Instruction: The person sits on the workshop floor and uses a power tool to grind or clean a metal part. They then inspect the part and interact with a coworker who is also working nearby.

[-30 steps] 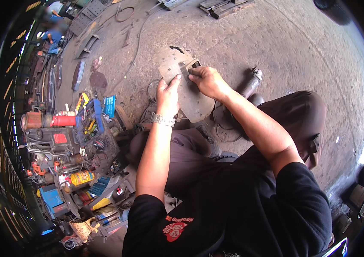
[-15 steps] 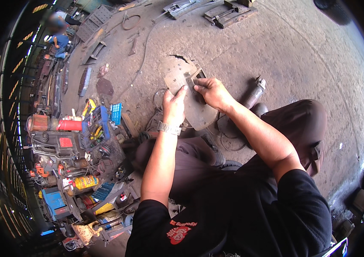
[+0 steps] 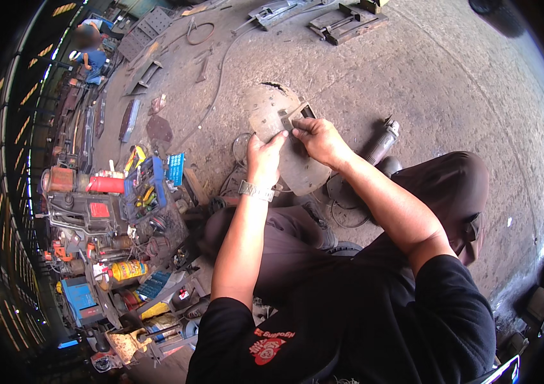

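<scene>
A flat grey-brown metal plate [image 3: 268,114] with rounded ends and a few small holes spans the space before my crossed legs. At its left edge, my left hand [image 3: 263,161] grips it with the thumb on top; the other fingers are mostly hidden. My right hand [image 3: 322,142] pinches a small rectangular metal piece [image 3: 295,116] with a dark slot, held against the plate's upper face. The two thumbs nearly meet. Whether the piece is fixed to the plate, I cannot tell.
An angle grinder [image 3: 382,144] lies by my right knee. To the left stand a blue tool tray [image 3: 150,185], a red cylindrical tool [image 3: 104,184] and a yellow bottle [image 3: 127,270]. Steel frames [image 3: 347,24] and a cable [image 3: 218,89] lie farther off. A person [image 3: 93,63] crouches at far left.
My right fingers have drawn closer to my left thumb, and the small metal piece has tilted slightly, showing more of its slot. The view has shifted a little.
</scene>
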Available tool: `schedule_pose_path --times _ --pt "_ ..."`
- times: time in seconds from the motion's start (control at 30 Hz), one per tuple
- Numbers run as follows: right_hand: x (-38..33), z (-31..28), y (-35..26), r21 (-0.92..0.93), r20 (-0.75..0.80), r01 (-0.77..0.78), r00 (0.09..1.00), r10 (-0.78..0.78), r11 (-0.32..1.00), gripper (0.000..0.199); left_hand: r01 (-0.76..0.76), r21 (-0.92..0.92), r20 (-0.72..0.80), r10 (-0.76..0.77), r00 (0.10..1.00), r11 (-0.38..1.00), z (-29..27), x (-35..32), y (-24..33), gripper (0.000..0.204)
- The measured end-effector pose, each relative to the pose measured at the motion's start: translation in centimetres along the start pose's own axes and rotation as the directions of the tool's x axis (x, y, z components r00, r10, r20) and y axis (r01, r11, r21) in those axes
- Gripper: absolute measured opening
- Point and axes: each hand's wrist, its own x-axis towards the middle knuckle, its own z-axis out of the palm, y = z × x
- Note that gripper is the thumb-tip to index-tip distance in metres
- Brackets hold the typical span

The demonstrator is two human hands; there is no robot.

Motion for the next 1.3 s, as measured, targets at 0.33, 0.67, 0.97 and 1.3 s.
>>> schedule_pose_path --times 0.33,0.67,0.97,1.3 --pt "0.2 -0.1 0.8 -0.122 -0.031 0.11 0.993 -0.114 0.986 0.032 -0.027 0.036 0.027 0.026 0.999 0.999 -0.5 0.2 -0.6 0.022" --pt "0.4 0.1 1.4 -0.12 -0.032 0.153 0.987 -0.157 0.981 0.03 -0.092 0.102 0.039 0.088 0.995 0.99 -0.8 0.5 -1.2 0.026" --pt "0.6 -0.8 0.7 -0.141 -0.006 0.138 0.99 -0.14 0.98 0.034 -0.097 0.096 0.009 0.096 0.995 0.991 -0.4 0.3 -0.9 0.024" --pt "2.7 -4.2 10.0 0.238 -0.093 -0.228 0.962 0.256 0.944 0.071 -0.068 -0.094 -0.035 0.065 0.997 0.993 -0.2 0.2 0.8 0.026"
